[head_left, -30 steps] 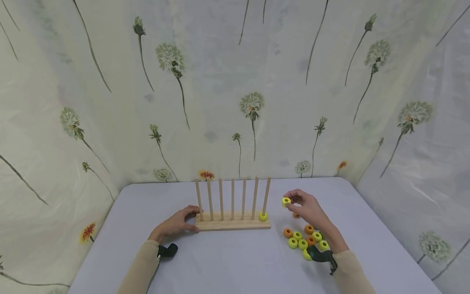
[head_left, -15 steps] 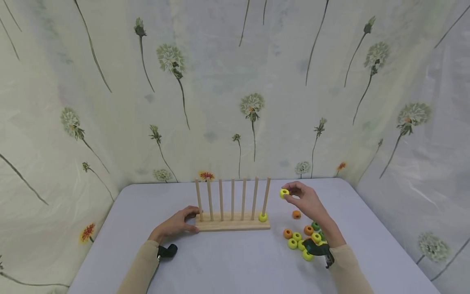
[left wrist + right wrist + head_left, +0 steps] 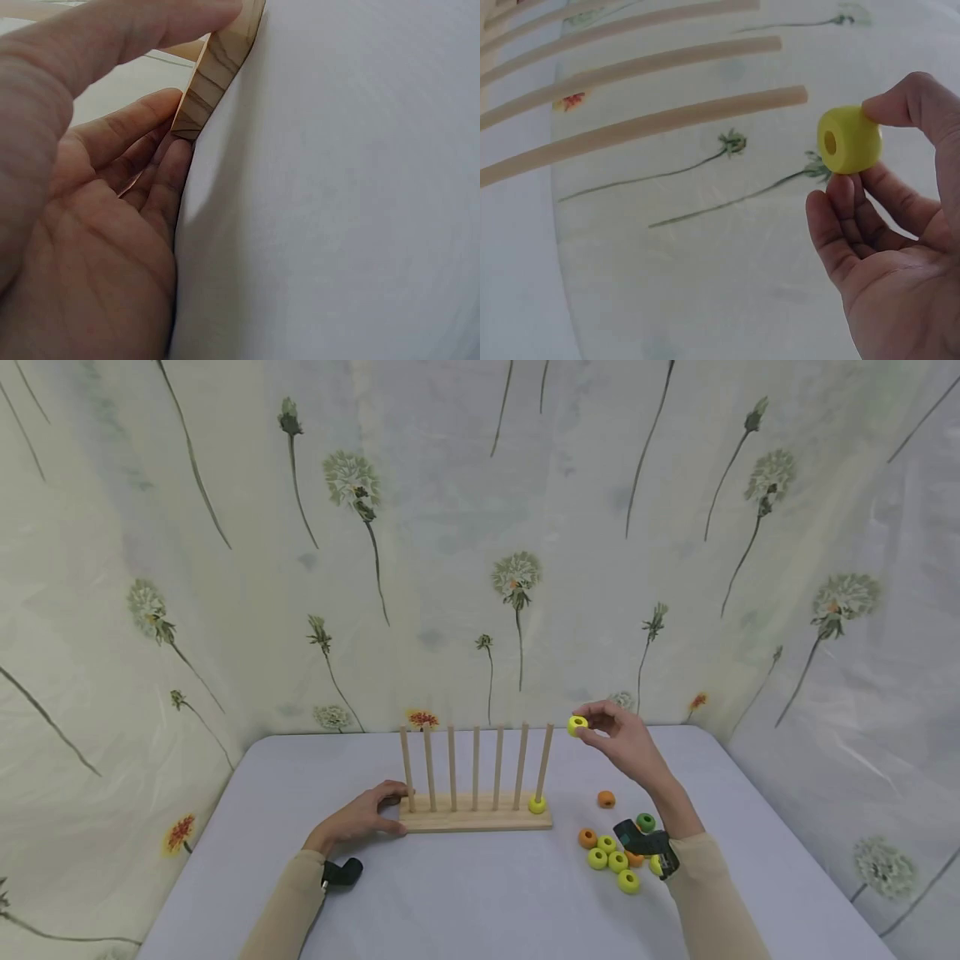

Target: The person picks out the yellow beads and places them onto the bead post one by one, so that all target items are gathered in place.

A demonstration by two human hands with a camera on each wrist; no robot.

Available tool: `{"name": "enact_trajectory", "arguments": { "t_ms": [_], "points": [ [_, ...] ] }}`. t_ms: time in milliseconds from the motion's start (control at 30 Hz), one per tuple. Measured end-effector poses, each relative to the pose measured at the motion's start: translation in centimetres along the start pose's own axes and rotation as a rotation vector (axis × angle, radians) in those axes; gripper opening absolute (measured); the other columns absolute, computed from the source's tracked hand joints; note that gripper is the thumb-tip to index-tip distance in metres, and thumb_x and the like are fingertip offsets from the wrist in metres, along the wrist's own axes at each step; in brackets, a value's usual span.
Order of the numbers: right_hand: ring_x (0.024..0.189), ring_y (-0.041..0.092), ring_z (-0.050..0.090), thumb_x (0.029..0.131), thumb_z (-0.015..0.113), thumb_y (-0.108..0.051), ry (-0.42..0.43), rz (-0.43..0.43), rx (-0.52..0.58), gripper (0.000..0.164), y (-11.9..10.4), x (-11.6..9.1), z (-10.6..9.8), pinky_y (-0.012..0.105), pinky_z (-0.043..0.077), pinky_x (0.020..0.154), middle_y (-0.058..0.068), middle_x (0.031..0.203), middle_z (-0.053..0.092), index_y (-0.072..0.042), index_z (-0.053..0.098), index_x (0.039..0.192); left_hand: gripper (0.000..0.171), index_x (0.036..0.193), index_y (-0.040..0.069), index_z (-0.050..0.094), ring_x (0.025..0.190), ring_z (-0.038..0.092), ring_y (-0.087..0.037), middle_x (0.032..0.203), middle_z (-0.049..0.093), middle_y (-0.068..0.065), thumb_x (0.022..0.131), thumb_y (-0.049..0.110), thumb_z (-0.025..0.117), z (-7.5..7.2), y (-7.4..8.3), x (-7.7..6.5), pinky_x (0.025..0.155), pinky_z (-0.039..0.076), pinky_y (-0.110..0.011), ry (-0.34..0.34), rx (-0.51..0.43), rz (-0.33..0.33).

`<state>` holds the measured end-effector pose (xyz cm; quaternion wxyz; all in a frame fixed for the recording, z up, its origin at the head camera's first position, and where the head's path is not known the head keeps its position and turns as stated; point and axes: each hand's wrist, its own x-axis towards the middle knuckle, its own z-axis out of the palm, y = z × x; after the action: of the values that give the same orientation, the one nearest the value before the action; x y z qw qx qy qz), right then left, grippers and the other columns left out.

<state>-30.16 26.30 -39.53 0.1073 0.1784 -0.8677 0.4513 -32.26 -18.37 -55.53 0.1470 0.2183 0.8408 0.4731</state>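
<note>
My right hand (image 3: pixel 626 743) pinches a yellow bead (image 3: pixel 577 726) between thumb and fingertips, raised to about the height of the peg tops. In the right wrist view the bead (image 3: pixel 849 140) shows its hole and sits just off the tip of the nearest peg (image 3: pixel 727 106). A wooden base (image 3: pixel 476 820) bears a row of several upright pegs. Another yellow bead (image 3: pixel 537 804) is on the rightmost peg, down at the base. My left hand (image 3: pixel 360 814) grips the base's left end, thumb at the front and fingers behind; the left wrist view shows that wooden end (image 3: pixel 214 79) close up.
Right of the base, several loose yellow beads (image 3: pixel 617 861), orange beads (image 3: pixel 587 837) and a green bead (image 3: pixel 646 822) lie on the white table (image 3: pixel 465 902). One orange bead (image 3: pixel 606 799) lies apart, farther back. A flower-patterned curtain (image 3: pixel 442 527) hangs behind the table.
My right hand has risen and moved slightly left with the yellow bead, up to the peg tops. The left hand and the base have stayed in place.
</note>
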Motion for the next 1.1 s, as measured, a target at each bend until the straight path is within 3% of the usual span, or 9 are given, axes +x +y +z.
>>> {"name": "enact_trajectory", "arguments": {
  "t_ms": [667, 900, 1100],
  "points": [
    [0.099, 0.005, 0.060, 0.091, 0.067, -0.025, -0.008, -0.066, 0.119, 0.033, -1.4, 1.8, 1.4, 0.015, 0.049, 0.084, 0.012, 0.114, 0.061, -0.006, 0.061, 0.118, 0.072, 0.134, 0.012, 0.049, 0.131, 0.044, -0.028, 0.138, 0.049, -0.005, 0.073, 0.029, 0.083, 0.0, -0.3, 0.2, 0.112, 0.031, -0.050, 0.012, 0.009, -0.034],
    [0.098, 0.004, 0.059, 0.091, 0.067, -0.020, -0.005, -0.044, 0.116, 0.031, -1.7, 2.3, 1.6, 0.013, 0.048, 0.084, 0.012, 0.116, 0.061, -0.005, 0.061, 0.118, 0.070, 0.132, 0.013, 0.050, 0.131, 0.044, -0.027, 0.138, 0.049, -0.005, 0.073, 0.028, 0.084, -0.1, -0.2, 0.1, 0.112, 0.030, -0.050, 0.015, -0.009, -0.027],
    [0.096, 0.010, 0.058, 0.091, 0.065, -0.009, -0.021, -0.055, 0.098, 0.030, -4.0, 1.7, 1.7, 0.013, 0.048, 0.082, 0.021, 0.114, 0.061, 0.005, 0.059, 0.117, 0.071, 0.133, 0.013, 0.049, 0.132, 0.043, -0.028, 0.139, 0.049, -0.005, 0.073, 0.028, 0.084, 0.0, -0.4, 0.1, 0.113, 0.030, -0.050, 0.008, -0.013, -0.033]
  ]
}}
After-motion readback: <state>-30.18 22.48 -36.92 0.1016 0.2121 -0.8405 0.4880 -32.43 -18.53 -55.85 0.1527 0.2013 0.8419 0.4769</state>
